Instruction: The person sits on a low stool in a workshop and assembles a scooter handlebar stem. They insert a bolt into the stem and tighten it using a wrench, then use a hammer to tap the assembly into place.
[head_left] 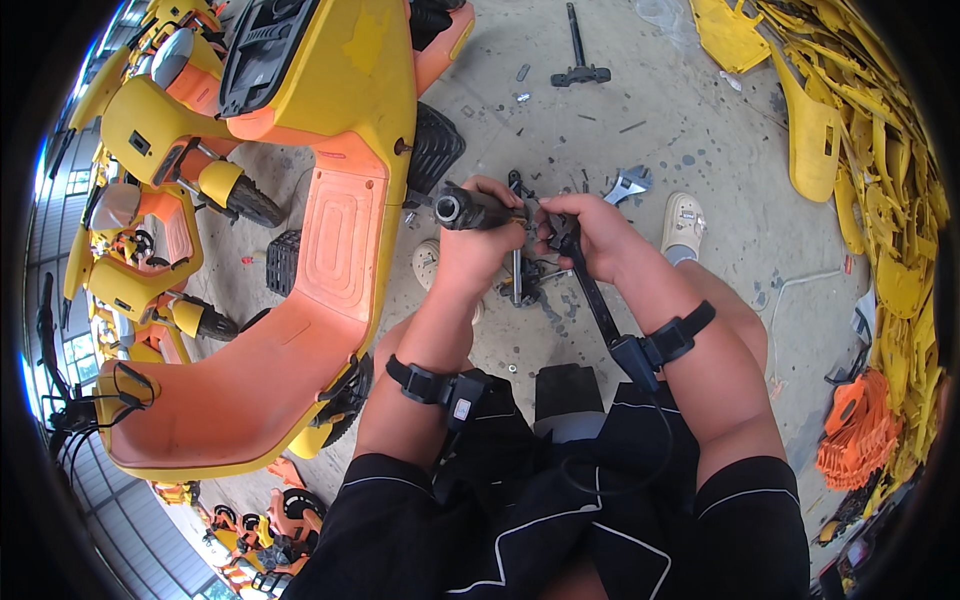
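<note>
My left hand (485,235) is closed around a thick dark cylinder (475,209), whose hollow, metal-rimmed end points left. Close beside it, my right hand (592,232) has its fingers curled at the blocky head of a long black bar (590,290). The bar slants down toward my right wrist. Whether the two pieces touch is hidden by my fingers. Below my hands, a shiny metal rod (517,278) and dark parts (540,285) show between my feet. An adjustable wrench (630,184) lies on the floor just beyond my right hand.
A yellow and orange scooter (345,225) stands close at my left, with several more behind it. Farther ahead lies a black stem with a clamp (580,75). Yellow panels (880,190) are heaped along the right, near stacked orange parts (858,430). Small bits litter the concrete floor.
</note>
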